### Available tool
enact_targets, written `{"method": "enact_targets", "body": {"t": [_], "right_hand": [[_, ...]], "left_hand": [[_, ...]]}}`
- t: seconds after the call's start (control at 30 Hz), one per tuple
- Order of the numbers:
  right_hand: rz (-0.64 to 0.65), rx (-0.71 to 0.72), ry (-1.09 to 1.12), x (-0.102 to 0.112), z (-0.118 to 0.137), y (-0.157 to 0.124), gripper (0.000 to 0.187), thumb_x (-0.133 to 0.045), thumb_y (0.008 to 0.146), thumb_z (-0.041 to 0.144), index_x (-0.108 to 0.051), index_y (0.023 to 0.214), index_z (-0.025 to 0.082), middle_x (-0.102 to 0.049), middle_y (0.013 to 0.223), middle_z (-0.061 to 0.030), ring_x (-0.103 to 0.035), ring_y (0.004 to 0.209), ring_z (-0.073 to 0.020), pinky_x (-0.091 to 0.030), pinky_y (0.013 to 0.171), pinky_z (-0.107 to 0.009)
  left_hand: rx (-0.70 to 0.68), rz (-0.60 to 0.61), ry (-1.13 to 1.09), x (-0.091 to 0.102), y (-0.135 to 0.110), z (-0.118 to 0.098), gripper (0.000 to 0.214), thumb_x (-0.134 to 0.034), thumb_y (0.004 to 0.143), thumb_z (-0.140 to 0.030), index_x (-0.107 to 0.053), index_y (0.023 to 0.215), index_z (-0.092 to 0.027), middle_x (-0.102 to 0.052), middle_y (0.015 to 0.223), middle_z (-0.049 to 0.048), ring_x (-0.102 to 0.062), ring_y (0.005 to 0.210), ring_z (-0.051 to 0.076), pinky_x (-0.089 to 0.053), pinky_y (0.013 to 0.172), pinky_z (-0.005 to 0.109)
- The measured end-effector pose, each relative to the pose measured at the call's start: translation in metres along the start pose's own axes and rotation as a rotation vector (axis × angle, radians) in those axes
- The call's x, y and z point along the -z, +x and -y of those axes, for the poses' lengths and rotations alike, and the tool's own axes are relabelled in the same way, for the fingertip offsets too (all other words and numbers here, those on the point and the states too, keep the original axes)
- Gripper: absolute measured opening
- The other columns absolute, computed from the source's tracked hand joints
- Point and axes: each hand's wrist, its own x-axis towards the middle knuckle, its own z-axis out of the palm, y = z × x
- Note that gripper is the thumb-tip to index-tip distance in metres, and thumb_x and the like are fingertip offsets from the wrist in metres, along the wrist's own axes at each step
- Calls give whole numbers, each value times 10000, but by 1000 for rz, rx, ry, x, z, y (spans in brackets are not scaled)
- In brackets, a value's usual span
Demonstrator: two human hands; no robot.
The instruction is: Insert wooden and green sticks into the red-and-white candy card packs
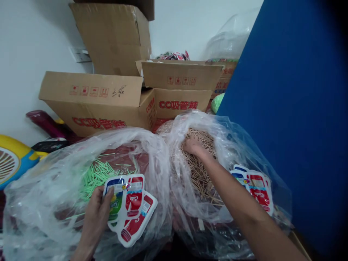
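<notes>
My left hand point(99, 206) pinches bottle-shaped candy packets point(119, 203) with soda prints, the thumb lying over the front one. Behind it, green candy straws point(99, 174) lie heaped in a clear plastic bag point(51, 188). On the right, my right hand point(193, 145) reaches into a second clear bag point(201, 121), its fingers curled down among thin brown candy straws point(199, 174). The fingertips are buried, so how many straws they hold is hidden. More bottle-shaped packets point(257, 186) rest on this bag, partly behind my right forearm.
Cardboard boxes with red print point(100, 110) stand behind the bags, a taller box point(111, 36) behind them. A blue panel point(288, 108) borders the right side. At the left are a yellow and blue object with a grille point(16, 159) and a dark red cylinder point(45, 121).
</notes>
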Motion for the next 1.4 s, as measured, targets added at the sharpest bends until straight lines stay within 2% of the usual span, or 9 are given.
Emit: {"method": "enact_targets", "body": {"t": [0.2,0.37,0.53,0.67,0.8,0.9,1.03,1.1,1.4], "right_hand": [[-78,11,89,-21,-1,-8,362,-430,869,212,-619,1146,75,-491,1277,-234,-398,1219,-364,-266,993,-510],[-152,13,284,-23,-10,-14,335,-376,895,211,-595,1115,84,-554,1204,-213,-464,1157,-321,-312,967,-448],[-266,82,561,-17,-26,-19,345,-343,921,298,-568,1104,112,-633,1089,-139,-543,1035,-246,-369,924,-350],[-384,127,765,-13,-42,-33,373,-318,918,400,-572,1051,161,-651,1019,-90,-557,994,-225,-394,922,-357],[-398,190,1030,-20,-55,-70,335,-415,877,479,-609,901,207,-666,909,-38,-584,967,-224,-396,948,-375],[-337,191,1247,-40,-58,-105,264,-501,845,448,-600,895,207,-675,900,-33,-592,978,-231,-388,963,-387],[-278,125,1211,-76,-56,-140,243,-494,853,426,-576,946,217,-685,940,-36,-597,956,-214,-393,946,-372],[-262,107,1151,-86,-54,-149,249,-472,862,422,-584,941,213,-688,932,-38,-598,944,-212,-401,924,-363],[-283,84,930,-83,-49,-162,217,-490,864,392,-601,815,212,-656,785,-7,-566,727,-185,-405,715,-289]], "left_hand": [[160,118,-458,-12,-17,-31,366,-707,731,-422,-555,1009,-238,-698,744,-50,-641,543,151,-512,494,224],[266,246,-631,-32,-30,-43,357,-736,721,-355,-586,1013,-215,-718,721,-40,-664,551,152,-531,499,222],[296,289,-686,-54,-41,-53,303,-708,749,-358,-571,996,-247,-726,774,-57,-679,582,142,-541,532,218],[318,329,-662,-68,-49,-66,382,-718,721,-399,-554,1031,-248,-724,789,-39,-678,566,158,-534,490,224],[354,411,-644,-73,-53,-67,388,-732,704,-418,-553,987,-223,-708,716,-24,-653,500,163,-521,452,234],[353,476,-615,-75,-52,-58,335,-707,740,-411,-572,964,-201,-702,708,-11,-652,523,162,-528,495,246],[316,586,-591,-82,-54,-51,255,-691,768,-374,-594,912,-187,-681,687,-11,-626,535,144,-507,519,233],[278,621,-573,-87,-56,-53,225,-680,780,-364,-604,894,-185,-668,683,-15,-612,547,136,-494,526,223],[213,678,-436,-99,-66,-60,220,-657,793,-381,-609,816,-168,-641,691,-3,-594,585,137,-462,540,213]]}}
